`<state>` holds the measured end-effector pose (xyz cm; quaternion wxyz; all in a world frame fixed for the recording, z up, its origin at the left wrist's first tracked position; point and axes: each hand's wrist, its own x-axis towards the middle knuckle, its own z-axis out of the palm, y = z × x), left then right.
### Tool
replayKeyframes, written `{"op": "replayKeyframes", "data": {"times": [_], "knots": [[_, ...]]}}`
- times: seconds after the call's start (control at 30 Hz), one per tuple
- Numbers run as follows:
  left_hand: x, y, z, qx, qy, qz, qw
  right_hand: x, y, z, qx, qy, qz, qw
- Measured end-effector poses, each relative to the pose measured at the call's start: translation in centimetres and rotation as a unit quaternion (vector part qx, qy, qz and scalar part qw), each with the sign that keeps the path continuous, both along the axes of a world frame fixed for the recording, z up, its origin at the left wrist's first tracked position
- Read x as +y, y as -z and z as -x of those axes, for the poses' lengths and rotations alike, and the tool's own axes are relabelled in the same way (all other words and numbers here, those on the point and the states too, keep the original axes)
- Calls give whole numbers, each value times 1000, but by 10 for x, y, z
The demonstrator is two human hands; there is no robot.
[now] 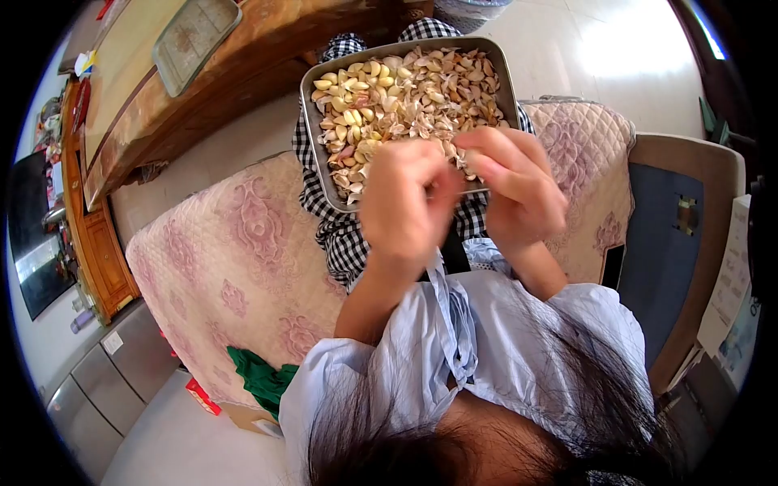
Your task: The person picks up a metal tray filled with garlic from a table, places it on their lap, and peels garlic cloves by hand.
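A metal tray [311, 121] rests across the lap in checkered trousers. In it, peeled pale-yellow garlic cloves [356, 119] lie on the left, and unpeeled garlic cloves [462, 77] with loose papery skins fill the middle and right. My left hand [405, 198] is curled closed above the tray's near edge, slightly smeared by motion. Close beside it, my right hand [519, 186] has its thumb and fingers pinched together over the garlic. Whatever sits between the fingers of either hand is hidden or too small to name.
I sit on a seat with a quilted floral cover [243, 231]. A low table [235, 93] at the upper left carries another tray [194, 40]. A green cloth [261, 379] lies at the seat's left edge. A blue-backed chair [668, 235] stands at right.
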<state>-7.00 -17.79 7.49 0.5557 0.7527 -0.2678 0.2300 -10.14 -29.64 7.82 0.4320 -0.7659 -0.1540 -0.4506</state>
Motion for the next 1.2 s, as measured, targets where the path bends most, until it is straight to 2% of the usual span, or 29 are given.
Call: {"op": "replayKeyframes", "data": {"times": [0.07, 0.13, 0.17, 0.2, 0.27, 0.33, 0.4, 0.53, 0.67, 0.77, 1.0, 1.07, 1.2], "knots": [[13, 9, -18, 39, -104, -27, 993, -5, -3, 3, -8, 7, 9, 1000], [20, 6, -23, 138, -86, 112, 980, -10, -2, 3, 2, -11, -50, 999], [17, 2, -23, 140, -84, 113, 980, -9, -3, 6, 48, -55, -100, 992], [12, -3, -21, 143, -37, 137, 980, -6, -5, 7, 49, -54, -100, 992], [6, -8, -17, 141, 50, 147, 978, 0, -10, 6, 113, -213, -304, 922], [1, -9, -13, 150, 79, 130, 977, 1, -15, 11, 150, -244, -307, 908], [0, -14, -12, 119, 120, 134, 976, 5, -24, 15, 197, -288, -397, 849], [4, -23, -6, 63, 183, 102, 976, 5, -22, 18, 199, -298, -365, 859], [6, -30, -6, -15, 176, 51, 983, 6, -24, 18, 197, -276, -355, 871], [3, -31, -4, -21, 171, 63, 983, 7, -23, 19, 197, -263, -338, 882], [2, -27, -4, 9, 173, 82, 981, 5, -22, 20, 207, -235, -292, 904], [1, -27, -4, 69, 193, 116, 972, 6, -24, 20, 206, -229, -296, 904], [6, -28, -5, 106, 212, 122, 964, 5, -21, 20, 199, -250, -297, 900]]}}
